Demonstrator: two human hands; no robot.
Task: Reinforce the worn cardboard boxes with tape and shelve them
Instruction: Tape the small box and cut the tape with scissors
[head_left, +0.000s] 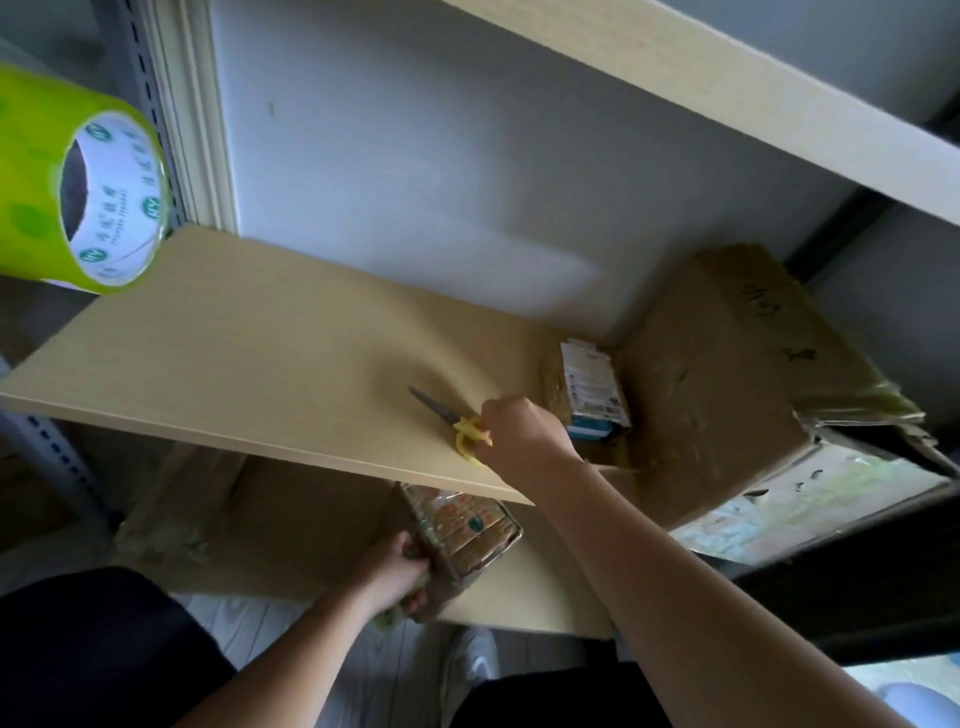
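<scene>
Under the middle shelf (208, 332), a small taped box (462, 535) was gripped at one end by the left hand (400, 571). It looked light but soft and worn, best held underneath. Yellow scissors (462, 431) were pinched by the right hand (519, 431).

Right hand (522, 434) grips the yellow-handled scissors (457, 423) on the middle shelf (234, 338); left hand (397, 577) holds a small taped box (462, 535) on the shelf below; green tape roll (78, 197) upper left.
</scene>
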